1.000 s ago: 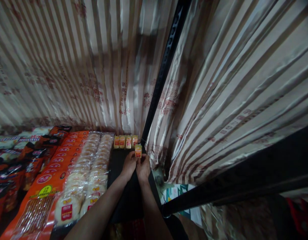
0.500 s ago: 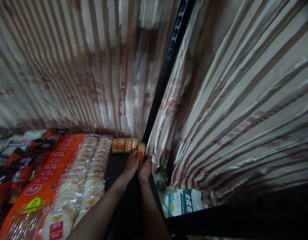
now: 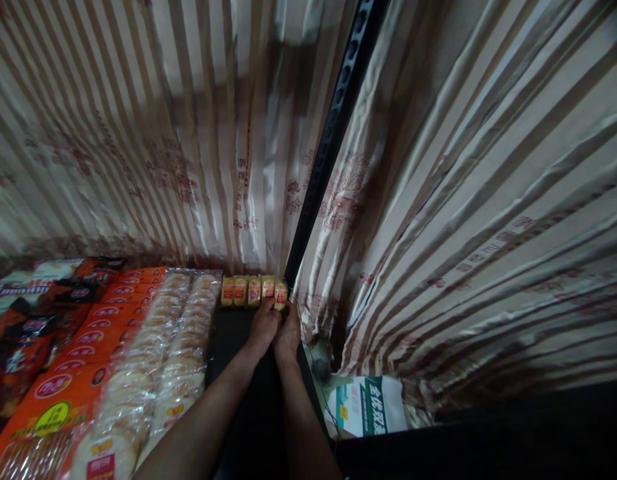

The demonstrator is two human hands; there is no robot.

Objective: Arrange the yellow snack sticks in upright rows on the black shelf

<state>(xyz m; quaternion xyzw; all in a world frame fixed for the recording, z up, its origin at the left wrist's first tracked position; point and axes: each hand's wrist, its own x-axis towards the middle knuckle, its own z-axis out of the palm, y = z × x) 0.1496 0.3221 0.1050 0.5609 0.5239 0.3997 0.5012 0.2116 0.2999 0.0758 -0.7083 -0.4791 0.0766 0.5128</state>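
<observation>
Both your bare forearms (image 3: 203,410) stretch out ahead, angled inward, your left hand (image 3: 263,329) and right hand (image 3: 287,335) close together, fingers (image 3: 269,309) curled

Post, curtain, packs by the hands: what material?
Post: probably metal, dark coated finish; it's straight, with slots along it.
Curtain: fabric, satiny; soft folds catch bright sheen.
Packs: likely thin printed plastic film, somewhat glossy; pale highlights and red print show. Too small to be sure.

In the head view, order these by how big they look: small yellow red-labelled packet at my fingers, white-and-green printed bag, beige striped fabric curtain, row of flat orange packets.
1. Striped curtain
2. Orange packet row, cut off by the frame
3. White-and-green bag
4. Yellow packet
</observation>
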